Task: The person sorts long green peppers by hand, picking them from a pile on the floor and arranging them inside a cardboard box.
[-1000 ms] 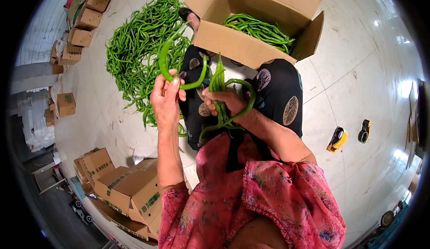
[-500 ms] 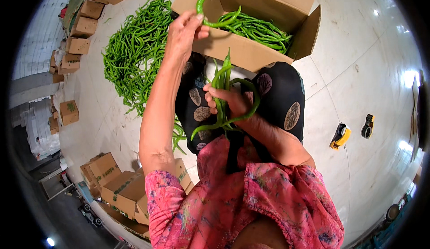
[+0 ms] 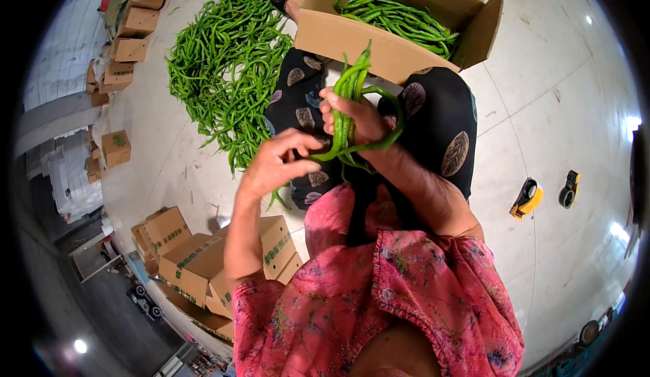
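A small bunch of long green chili peppers (image 3: 349,96) is held upright over my lap, with my right hand (image 3: 362,121) wrapped round it. One pepper in the bunch curls out to the right, and another sticks out at the lower left. Beside that lower-left tip is my left hand (image 3: 281,161), its thumb and fingers apart around it without closing. Ahead of my knees stands an open cardboard box (image 3: 352,45) with green chili peppers (image 3: 403,21) lying in it. A large heap of green chili peppers (image 3: 227,72) spreads on the floor to the left of my legs.
Several cardboard boxes (image 3: 193,262) are piled at the lower left, and more small boxes (image 3: 128,50) line the far left. Two yellow-and-black tape dispensers (image 3: 526,199) lie on the pale tiled floor (image 3: 542,119) at the right.
My left hand has come back from the box's edge to the bunch, and the curved pepper it held is gone from its fingers. A curved pepper now lies at the box's near left.
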`<state>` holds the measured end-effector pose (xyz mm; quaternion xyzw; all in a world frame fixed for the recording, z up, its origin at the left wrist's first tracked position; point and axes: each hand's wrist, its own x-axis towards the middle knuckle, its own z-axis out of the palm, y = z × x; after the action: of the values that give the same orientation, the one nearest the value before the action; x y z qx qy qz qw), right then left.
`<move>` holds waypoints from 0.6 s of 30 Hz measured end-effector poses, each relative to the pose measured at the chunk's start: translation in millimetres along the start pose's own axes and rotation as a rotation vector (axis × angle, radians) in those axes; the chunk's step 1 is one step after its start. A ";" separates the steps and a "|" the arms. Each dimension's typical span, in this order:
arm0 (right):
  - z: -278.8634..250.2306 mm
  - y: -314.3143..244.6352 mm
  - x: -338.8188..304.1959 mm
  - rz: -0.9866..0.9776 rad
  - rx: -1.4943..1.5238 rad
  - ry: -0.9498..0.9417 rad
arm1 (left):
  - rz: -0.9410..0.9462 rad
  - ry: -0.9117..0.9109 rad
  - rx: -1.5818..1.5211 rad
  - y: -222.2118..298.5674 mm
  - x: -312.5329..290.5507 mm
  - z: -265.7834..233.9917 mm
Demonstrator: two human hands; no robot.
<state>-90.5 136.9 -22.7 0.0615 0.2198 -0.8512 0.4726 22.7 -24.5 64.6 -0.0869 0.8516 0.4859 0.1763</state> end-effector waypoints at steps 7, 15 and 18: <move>-12.1 3.8 5.7 -0.010 -0.020 -0.003 | 0.113 0.284 0.051 10.7 -5.6 48.2; -12.1 5.6 2.4 -0.008 -0.186 0.021 | 0.057 0.327 -0.898 -6.6 -12.2 -1.4; -9.2 2.6 -0.1 0.046 -0.233 -0.063 | 0.112 0.375 -1.006 -4.5 -4.6 -8.7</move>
<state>-89.3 139.7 -31.8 -0.0155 0.3010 -0.8104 0.5025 26.5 -34.4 66.9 -0.2003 0.5339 0.8187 -0.0684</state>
